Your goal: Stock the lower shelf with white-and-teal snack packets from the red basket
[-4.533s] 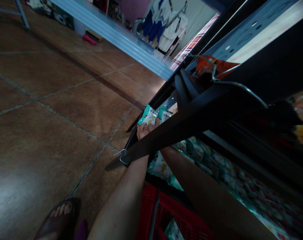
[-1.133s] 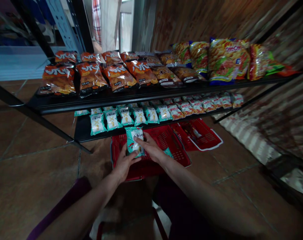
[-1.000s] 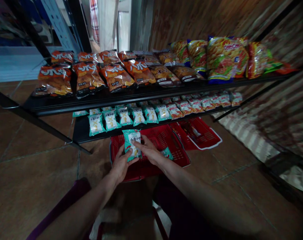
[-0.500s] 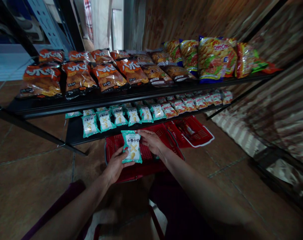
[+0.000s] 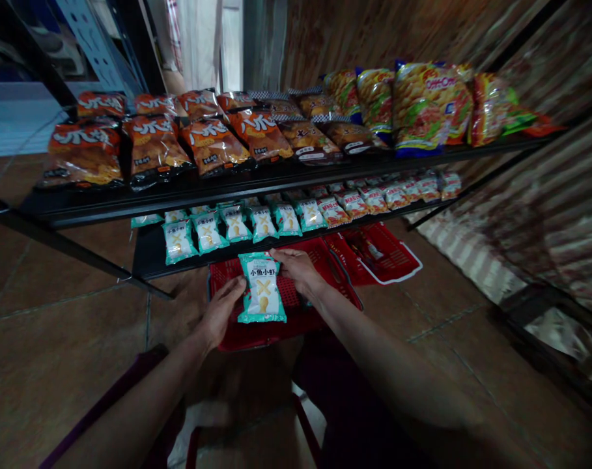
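A teal-and-white snack bag (image 5: 263,290) is held front side up above a red basket (image 5: 249,339). At its left edge is my left hand (image 5: 221,314), the thumb by the upper side and the other fingers mostly hidden behind the bag. My right hand (image 5: 298,270) pinches the top right corner. Matching teal snack bags (image 5: 208,233) stand in rows on the lower black shelf (image 5: 152,260), just beyond the basket. Most of the basket's inside is covered by the bag and my hands.
Orange chip bags (image 5: 156,146), brown bags (image 5: 308,140) and large yellow bags (image 5: 420,111) line the upper shelf. Red-and-white bags (image 5: 352,204) sit right of the teal ones below. A second red basket (image 5: 398,257) with a white handle lies on the floor at right.
My left thumb has slid from the bag's front to its upper left edge, showing more of the front. The right hand stays at the top corner. The camera view has shifted slightly.
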Demonstrator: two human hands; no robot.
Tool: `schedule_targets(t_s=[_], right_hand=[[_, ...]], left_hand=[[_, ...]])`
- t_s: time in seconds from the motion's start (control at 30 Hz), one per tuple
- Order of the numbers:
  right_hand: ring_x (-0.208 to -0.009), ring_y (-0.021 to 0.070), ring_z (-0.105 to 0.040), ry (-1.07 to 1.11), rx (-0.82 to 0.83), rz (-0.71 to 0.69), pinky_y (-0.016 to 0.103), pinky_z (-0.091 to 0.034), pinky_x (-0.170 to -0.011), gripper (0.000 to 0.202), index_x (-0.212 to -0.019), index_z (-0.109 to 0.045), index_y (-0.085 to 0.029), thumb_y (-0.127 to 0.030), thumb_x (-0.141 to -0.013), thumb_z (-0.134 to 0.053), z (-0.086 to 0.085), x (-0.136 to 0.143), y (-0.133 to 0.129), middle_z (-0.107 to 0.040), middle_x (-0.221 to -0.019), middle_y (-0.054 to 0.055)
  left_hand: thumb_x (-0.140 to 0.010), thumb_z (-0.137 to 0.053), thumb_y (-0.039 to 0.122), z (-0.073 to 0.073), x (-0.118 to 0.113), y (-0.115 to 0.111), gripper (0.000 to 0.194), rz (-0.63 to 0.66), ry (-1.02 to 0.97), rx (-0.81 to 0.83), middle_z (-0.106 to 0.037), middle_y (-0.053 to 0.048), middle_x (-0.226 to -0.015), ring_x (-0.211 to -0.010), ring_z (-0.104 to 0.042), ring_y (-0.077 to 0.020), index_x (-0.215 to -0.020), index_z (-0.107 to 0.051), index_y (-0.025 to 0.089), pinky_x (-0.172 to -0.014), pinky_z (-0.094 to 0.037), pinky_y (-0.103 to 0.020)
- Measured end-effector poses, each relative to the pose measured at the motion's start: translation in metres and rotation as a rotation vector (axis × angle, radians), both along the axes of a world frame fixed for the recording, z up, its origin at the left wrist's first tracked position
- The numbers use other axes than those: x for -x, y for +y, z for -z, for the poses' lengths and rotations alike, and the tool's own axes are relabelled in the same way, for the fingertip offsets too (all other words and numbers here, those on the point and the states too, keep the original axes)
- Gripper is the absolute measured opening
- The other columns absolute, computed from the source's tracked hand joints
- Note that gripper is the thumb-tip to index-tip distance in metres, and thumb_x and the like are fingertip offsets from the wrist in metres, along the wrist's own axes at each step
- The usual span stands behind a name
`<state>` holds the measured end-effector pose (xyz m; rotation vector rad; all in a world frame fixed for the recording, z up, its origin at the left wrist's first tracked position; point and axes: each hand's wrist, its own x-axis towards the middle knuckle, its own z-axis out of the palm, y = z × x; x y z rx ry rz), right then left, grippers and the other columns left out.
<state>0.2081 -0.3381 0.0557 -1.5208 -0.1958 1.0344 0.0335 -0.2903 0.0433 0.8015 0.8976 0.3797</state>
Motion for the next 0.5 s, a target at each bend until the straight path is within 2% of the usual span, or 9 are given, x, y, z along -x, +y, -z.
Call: schedule_targets(t_s=[0.2,0.33,0.5], right_hand=[[-0.054,0.0103,-0.055,-0.069,0.026,-0.110,0.024,-0.043,-0.057,0.030,-0.063,-0.064,-0.014,-0.039,-0.055,-0.077,0.000,0.011,0.005,-0.065,-0.060,0.001],[-0.055,0.0095,-0.054,-0.092,0.031,-0.138,0.024,-0.041,-0.058,0.032,-0.064,-0.065,-0.014,-0.039,-0.049,-0.079,-0.004,0.017,0.008,-0.065,-0.060,-0.001],[-0.054,0.0089,-0.053,-0.127,-0.014,-0.221,0.023,-0.039,-0.058,0.030,-0.062,-0.064,-0.014,-0.042,-0.055,-0.074,-0.003,0.021,0.010,-0.064,-0.059,-0.001]], left_hand=[[-0.057,-0.076,0.048,-0.006,-0.004,0.017,0.051,-0.103,0.001,0.023,-0.067,-0.010,-0.101,-0.091,-0.062,-0.0188,-0.094,-0.064,0.015,-0.088,-0.042,-0.034],[-0.058,-0.076,0.046,-0.004,-0.001,0.019,0.049,-0.114,-0.013,0.006,-0.068,-0.009,-0.098,-0.089,-0.063,-0.0188,-0.094,-0.063,0.015,-0.084,-0.042,-0.032],[-0.060,-0.075,0.042,-0.003,0.004,0.021,0.044,-0.153,-0.015,0.014,-0.069,-0.008,-0.094,-0.084,-0.064,-0.0172,-0.092,-0.063,0.015,-0.079,-0.044,-0.029]])
